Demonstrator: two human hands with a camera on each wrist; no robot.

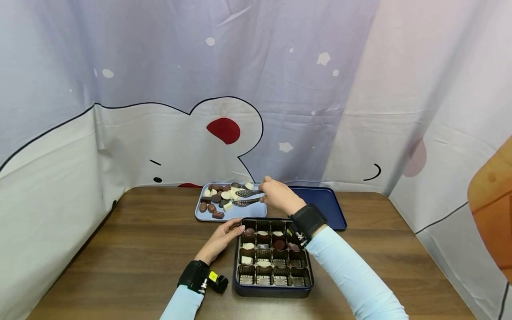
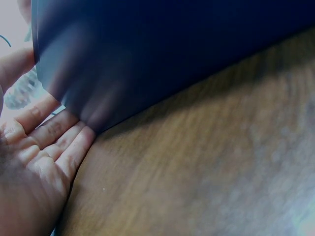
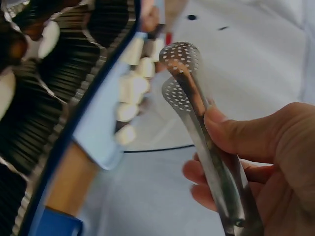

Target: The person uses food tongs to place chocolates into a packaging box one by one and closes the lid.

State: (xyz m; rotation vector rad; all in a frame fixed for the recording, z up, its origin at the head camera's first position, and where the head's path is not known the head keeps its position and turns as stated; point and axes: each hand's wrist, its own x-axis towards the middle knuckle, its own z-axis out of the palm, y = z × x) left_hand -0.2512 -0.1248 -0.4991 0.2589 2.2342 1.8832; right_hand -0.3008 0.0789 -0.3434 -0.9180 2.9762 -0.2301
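My right hand (image 1: 280, 195) holds metal tongs (image 3: 204, 132) with perforated heads, the thumb on one side and fingers on the other. The heads stand apart with nothing between them, above the light blue tray (image 1: 198, 216) of dark, brown and white chocolates (image 1: 226, 195). My left hand (image 1: 220, 240) rests at the far left corner of the dark blue box (image 1: 274, 291), thumb by the rim. In the left wrist view, fairly straight fingers (image 2: 74, 152) touch its outer wall. Chocolates sit in several cells of the box's divided insert (image 1: 280, 281); the nearest row holds none.
A dark blue lid (image 1: 334, 211) lies at the back right, beside the light blue tray and partly behind the right hand. The brown wooden table (image 1: 160, 249) extends to both sides. A printed curtain (image 1: 304, 111) hangs behind it.
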